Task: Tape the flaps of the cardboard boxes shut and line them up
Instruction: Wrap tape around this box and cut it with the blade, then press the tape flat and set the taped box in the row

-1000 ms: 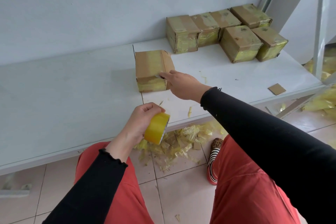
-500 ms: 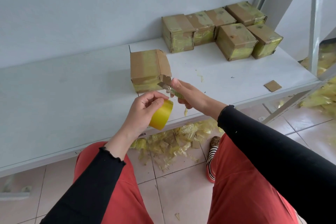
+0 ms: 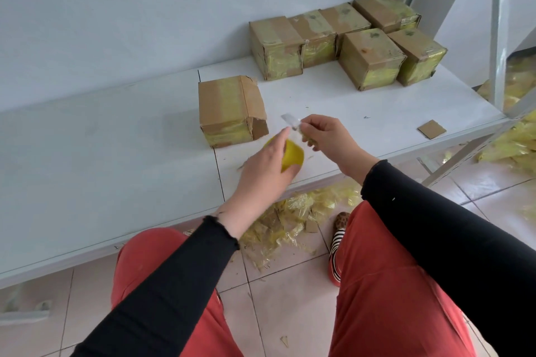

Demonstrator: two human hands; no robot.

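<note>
At frame centre the left hand (image 3: pixel 265 166) grips the yellow tape roll (image 3: pixel 291 155) while the right hand (image 3: pixel 324 136) pinches a small blurred blade (image 3: pixel 290 120); a slip could cut fingers beside the half-taped brown cardboard box (image 3: pixel 230 109)

Black long sleeves, coral-red trousers, striped sock and a spotted shoe.

The person's left black knit sleeve (image 3: pixel 162 284) ends at the wrist in a frilled, wavy cuff; the right black knit sleeve (image 3: pixel 446 229) has a plainer cuff and carries a few pale specks of lint. Loose coral-red fabric trousers (image 3: pixel 385 298) cover both legs. Lower down show a black-and-white striped sock (image 3: pixel 336 243) and a tan leopard-spotted shoe (image 3: pixel 341 219).
</note>
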